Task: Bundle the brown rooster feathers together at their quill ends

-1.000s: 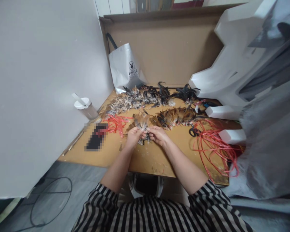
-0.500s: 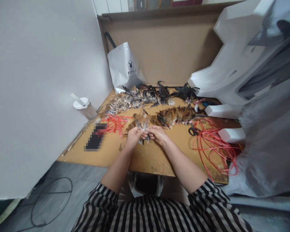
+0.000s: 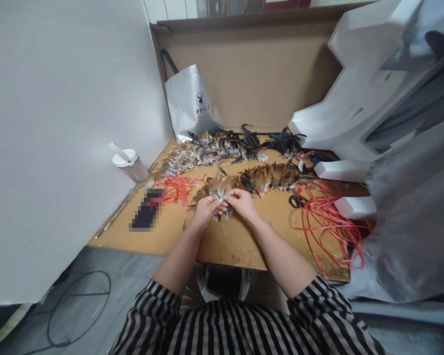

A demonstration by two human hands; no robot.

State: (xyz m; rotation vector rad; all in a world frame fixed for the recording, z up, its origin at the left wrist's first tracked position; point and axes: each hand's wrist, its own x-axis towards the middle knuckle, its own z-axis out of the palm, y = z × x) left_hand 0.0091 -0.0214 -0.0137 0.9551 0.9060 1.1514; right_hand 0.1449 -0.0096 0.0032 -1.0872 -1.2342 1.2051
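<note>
Between my hands, above the front of the table, is a small bunch of brown and grey feathers [image 3: 219,187]. My left hand [image 3: 207,210] is closed round its pale quill ends. From the other side my right hand [image 3: 242,203] pinches at the same ends, thumb and forefinger together. Just behind lies a row of brown feather bunches [image 3: 270,178]. Farther back stretches a longer pile of speckled grey and black feathers [image 3: 214,150]. The exact grip of the fingertips is too small to see clearly.
Pink plastic strips [image 3: 177,188] lie at the left, beside a blurred dark object [image 3: 147,211] and a lidded cup [image 3: 131,165]. At the right are black scissors [image 3: 296,199] and a tangle of pink strips [image 3: 327,222]. A silver bag [image 3: 188,101] and white foam pieces [image 3: 355,207] border the table [image 3: 237,246].
My right hand has shifted slightly up at the quill ends, its fingers more curled. My left hand keeps its hold on the feathers almost in place.
</note>
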